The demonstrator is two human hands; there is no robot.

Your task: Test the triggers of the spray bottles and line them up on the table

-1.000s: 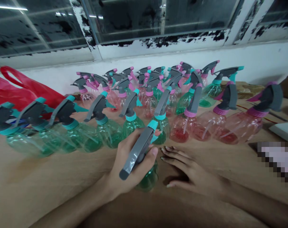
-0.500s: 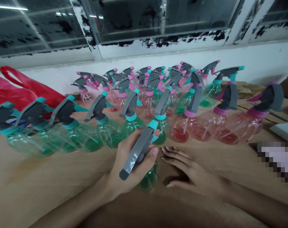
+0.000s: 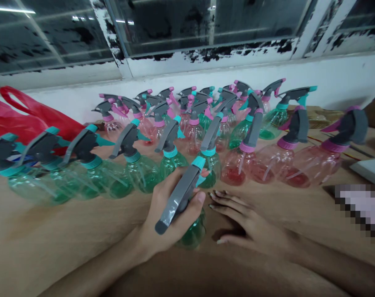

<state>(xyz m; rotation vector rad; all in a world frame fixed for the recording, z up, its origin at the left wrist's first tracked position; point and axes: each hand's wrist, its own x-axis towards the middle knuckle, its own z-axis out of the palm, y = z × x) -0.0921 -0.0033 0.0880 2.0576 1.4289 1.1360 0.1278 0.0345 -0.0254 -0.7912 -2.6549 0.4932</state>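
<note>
My left hand (image 3: 165, 218) is wrapped round the neck of a green spray bottle (image 3: 192, 235) with a grey and teal trigger head, near the table's front. Its nozzle points away from me, and my fingers hide its collar. Just right of it, my right hand (image 3: 243, 218) rests palm down on the table with fingers stretched out, holding nothing. Beyond both hands runs a row of spray bottles: several green ones with teal collars, such as this green bottle (image 3: 144, 175), and three pink ones, such as this pink bottle (image 3: 237, 169), to the right.
More pink and green spray bottles (image 3: 194, 138) crowd together behind the row, near the white wall (image 3: 76, 97). A red plastic bag (image 3: 45, 115) lies at the left. At the right are a white object (image 3: 370, 171) and a blurred-out rectangular item (image 3: 362, 208) on the wooden table (image 3: 91, 243).
</note>
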